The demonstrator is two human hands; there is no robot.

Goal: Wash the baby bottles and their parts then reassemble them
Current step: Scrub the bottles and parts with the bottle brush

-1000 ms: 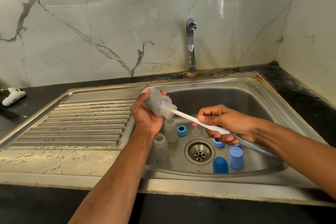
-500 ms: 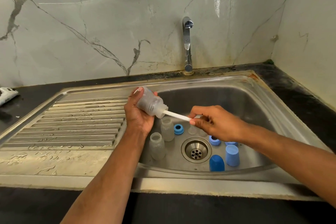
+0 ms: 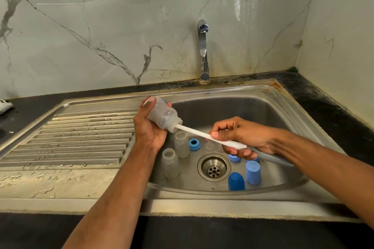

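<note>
The step in hand is judged to be the scrubbing of one bottle's interior. A bottle [image 3: 164, 116] is held tilted over the left edge of the sink [image 3: 263, 105], mouth pointing down and to the right. It is gripped by the left hand [image 3: 149, 127] — fingers are curled round the body, the thumb lying along the base. A brush [image 3: 194, 131] is seated in the bottle's mouth; its head is inside, blurred by the cloudy wall. The white handle is pinched by the right hand [image 3: 236, 137], thumb on top, fingers curled beneath.

On the sink floor, two further bottles [image 3: 176, 153] stand upright just left of the drain [image 3: 214, 167]. A blue ring [image 3: 194, 144] lies beside them; two blue caps [image 3: 244, 176] stand right of the drain. More blue parts and what may be clear teats are partly hidden under the right hand.

The tap [image 3: 203, 50] is not seen to run.

The next move is likely to call for a firm left grip while the brush is worked or withdrawn along the bottle's axis — a skewed pull could bind at the neck. Rinsing, the other parts and reassembly are not yet done.
</note>
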